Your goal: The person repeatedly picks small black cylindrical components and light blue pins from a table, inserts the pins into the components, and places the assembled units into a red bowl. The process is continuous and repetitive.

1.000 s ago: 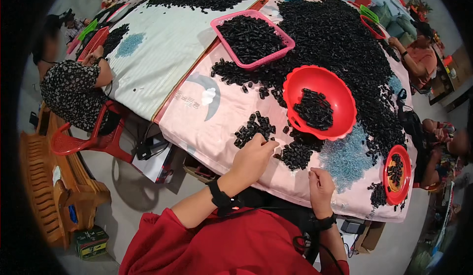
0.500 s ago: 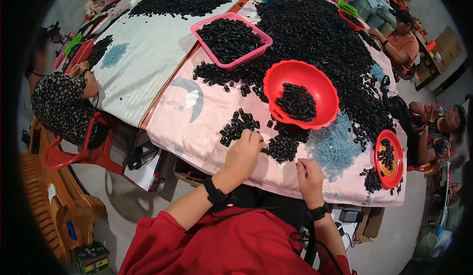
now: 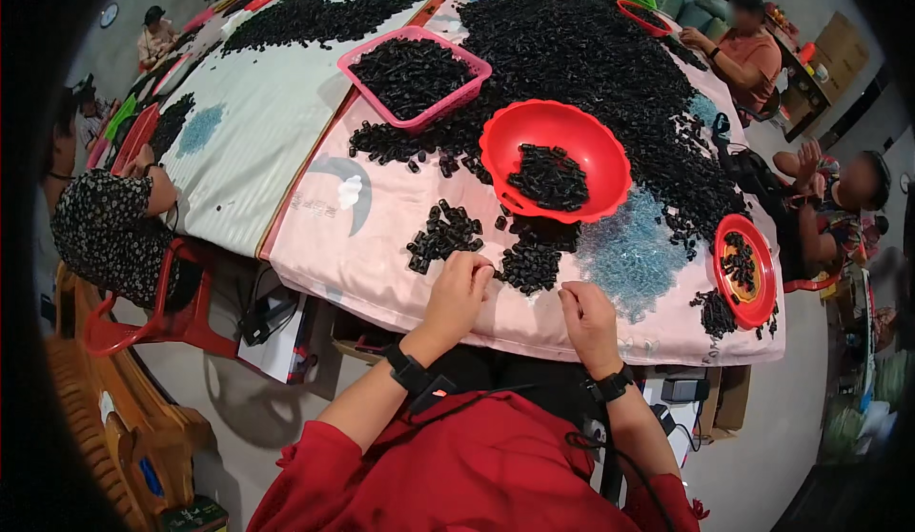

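Centrally, the left hand (image 3: 458,290) rests on the near edge of the pink cloth (image 3: 343,246), fingers curled loosely at the near side of a small pile of black parts (image 3: 530,267); whether it pinches a part cannot be told. Just to the right, the right hand (image 3: 589,315) lies on the cloth with thumb and forefinger drawn narrowly together, any part between them too small to see. Farther off stand a red bowl (image 3: 505,141) holding black parts, a second small heap (image 3: 443,235) to the left, and a pink basket (image 3: 367,51).
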`<state>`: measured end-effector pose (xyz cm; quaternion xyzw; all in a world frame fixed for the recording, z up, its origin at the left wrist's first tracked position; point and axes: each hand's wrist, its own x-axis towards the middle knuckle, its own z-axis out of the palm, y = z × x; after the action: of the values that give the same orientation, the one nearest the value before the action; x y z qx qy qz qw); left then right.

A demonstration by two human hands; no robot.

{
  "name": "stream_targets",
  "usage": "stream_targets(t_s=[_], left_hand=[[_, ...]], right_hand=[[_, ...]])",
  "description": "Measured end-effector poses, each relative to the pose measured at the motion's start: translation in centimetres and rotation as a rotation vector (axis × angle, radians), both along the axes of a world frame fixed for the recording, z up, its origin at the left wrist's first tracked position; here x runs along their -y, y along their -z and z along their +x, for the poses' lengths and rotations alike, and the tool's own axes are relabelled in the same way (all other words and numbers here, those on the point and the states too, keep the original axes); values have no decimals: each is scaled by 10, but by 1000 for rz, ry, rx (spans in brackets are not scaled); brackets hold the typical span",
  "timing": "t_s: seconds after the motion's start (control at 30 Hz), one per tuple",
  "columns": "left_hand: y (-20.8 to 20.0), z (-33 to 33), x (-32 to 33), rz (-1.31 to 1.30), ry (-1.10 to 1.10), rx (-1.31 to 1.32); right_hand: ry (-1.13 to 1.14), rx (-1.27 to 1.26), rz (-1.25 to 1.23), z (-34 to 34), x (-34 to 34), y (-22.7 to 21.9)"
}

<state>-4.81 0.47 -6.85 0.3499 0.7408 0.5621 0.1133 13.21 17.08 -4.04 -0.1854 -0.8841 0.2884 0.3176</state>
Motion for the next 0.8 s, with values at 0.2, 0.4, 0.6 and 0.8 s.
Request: stream_targets(t_s=[0.2, 0.4, 0.6, 0.8], left_hand=[[-2, 0, 0, 33, 22, 34], [3, 1, 0, 48, 12, -4], [11, -2, 0, -16, -66, -194], [11, 4, -22, -34, -224, -467]], right_hand=[[-6, -9, 10, 1, 0, 1], [-11, -22, 27, 0, 1, 2], [-40, -18, 55, -3, 1, -1], [-12, 28, 178, -7, -4, -2]])
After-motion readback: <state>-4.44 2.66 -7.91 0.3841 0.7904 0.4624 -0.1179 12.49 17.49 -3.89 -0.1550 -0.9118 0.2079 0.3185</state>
